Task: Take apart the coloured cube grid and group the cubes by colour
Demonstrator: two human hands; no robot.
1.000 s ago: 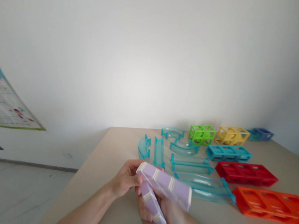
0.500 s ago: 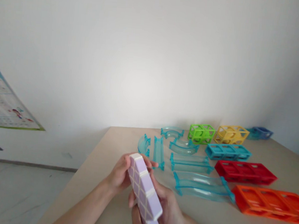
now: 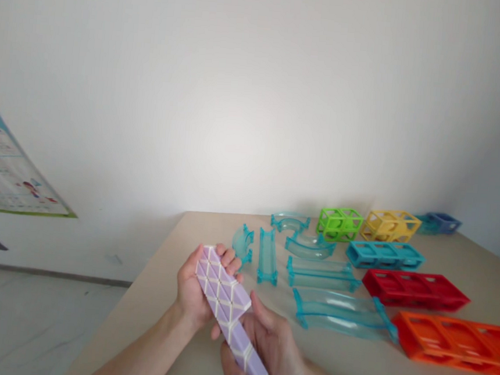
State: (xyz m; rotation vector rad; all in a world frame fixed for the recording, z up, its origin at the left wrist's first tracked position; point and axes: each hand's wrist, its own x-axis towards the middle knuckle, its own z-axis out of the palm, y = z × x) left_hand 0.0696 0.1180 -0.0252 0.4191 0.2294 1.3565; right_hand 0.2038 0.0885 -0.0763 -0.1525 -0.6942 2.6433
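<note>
A purple and white segmented twist puzzle [image 3: 224, 293] is held above the table, its wider, triangle-patterned end up and left, a narrow row of segments running down to the right. My left hand [image 3: 195, 290] wraps round the wide end, thumb at the near side and fingers curled over the far edge. Lower down, my right hand [image 3: 273, 344] grips the narrow part, its fingers beneath and the thumb raised beside the puzzle. The bottom end runs out of view.
On the table [image 3: 154, 278] lie several clear blue track pieces [image 3: 323, 274]. Farther right are green [image 3: 339, 224], yellow [image 3: 390, 225], blue [image 3: 384, 255], red [image 3: 414, 289] and orange [image 3: 455, 341] frame blocks. A poster [image 3: 4, 169] hangs on the left wall.
The puzzle has turned so that its broad patterned face shows, and its upper end has shifted left. My left hand has moved slightly left, its fingers now over the far edge.
</note>
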